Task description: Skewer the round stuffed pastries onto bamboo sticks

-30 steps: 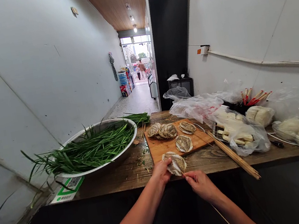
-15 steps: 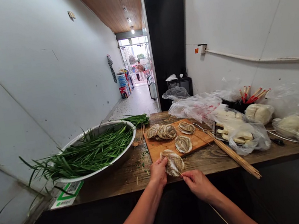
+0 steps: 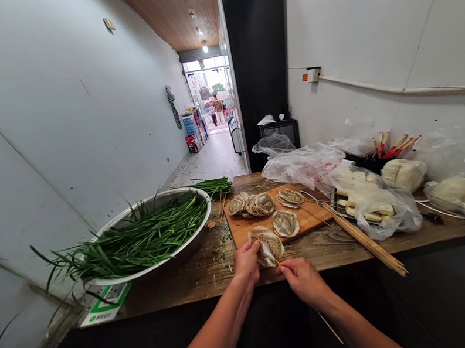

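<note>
A flat, round, wrinkled piece of food, brown with a pale rim, is pinched at its left edge by my left hand. My right hand grips a thin bamboo skewer, whose upper end meets the lower edge of this piece. How deep the tip goes in is hard to see. Just beyond my hands, a wooden cutting board carries a stack of similar round pieces. Two more pieces lie apart on it, one near and one farther back.
A metal bowl heaped with green chives stands at left, with a chive bundle behind it. To the right lie bamboo skewers, bagged pale food and red-tipped sticks. The wooden table ends close before me.
The held piece has tilted and shifted slightly up. My right hand has moved a little up and left with the skewer; its tail end swung left.
</note>
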{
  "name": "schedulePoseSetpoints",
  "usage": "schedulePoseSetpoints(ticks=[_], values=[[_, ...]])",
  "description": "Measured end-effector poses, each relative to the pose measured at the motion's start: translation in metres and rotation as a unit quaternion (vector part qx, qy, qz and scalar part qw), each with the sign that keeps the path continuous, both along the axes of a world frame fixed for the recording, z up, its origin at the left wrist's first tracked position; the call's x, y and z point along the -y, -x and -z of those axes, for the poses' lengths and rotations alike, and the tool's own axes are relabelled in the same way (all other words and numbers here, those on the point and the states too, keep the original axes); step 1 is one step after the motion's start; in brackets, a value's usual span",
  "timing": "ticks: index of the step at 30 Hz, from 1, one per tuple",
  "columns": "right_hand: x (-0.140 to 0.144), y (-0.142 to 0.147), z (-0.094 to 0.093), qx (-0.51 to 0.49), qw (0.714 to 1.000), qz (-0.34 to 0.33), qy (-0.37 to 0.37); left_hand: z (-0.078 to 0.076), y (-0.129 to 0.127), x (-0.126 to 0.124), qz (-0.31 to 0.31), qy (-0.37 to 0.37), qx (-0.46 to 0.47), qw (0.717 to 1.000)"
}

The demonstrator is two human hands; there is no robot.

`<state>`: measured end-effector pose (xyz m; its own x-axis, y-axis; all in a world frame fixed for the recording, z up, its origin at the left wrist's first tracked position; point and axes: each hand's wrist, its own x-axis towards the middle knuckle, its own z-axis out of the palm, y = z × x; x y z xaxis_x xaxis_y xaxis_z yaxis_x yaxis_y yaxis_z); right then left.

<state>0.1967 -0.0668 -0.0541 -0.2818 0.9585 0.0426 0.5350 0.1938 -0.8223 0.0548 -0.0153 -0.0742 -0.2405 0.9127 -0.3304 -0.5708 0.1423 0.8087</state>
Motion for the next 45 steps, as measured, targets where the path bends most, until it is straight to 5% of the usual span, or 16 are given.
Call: schedulePoseSetpoints(ticks=[26, 37, 45], values=[[-0.029, 0.023, 0.032, -0.025, 1.0, 0.015, -0.011, -0.002, 0.01, -0.014, 0.002, 0.062, -0.022, 0.998], [0.012, 0.0, 0.026, -0.055, 0.998, -0.009, -0.022, -0.003, 0.019, -0.016, 0.011, 0.046, 0.002, 0.999], [0.011, 0.004, 0.022, -0.077, 0.996, 0.03, -0.038, -0.002, 0.012, -0.018, 0.008, 0.047, -0.022, 0.999]])
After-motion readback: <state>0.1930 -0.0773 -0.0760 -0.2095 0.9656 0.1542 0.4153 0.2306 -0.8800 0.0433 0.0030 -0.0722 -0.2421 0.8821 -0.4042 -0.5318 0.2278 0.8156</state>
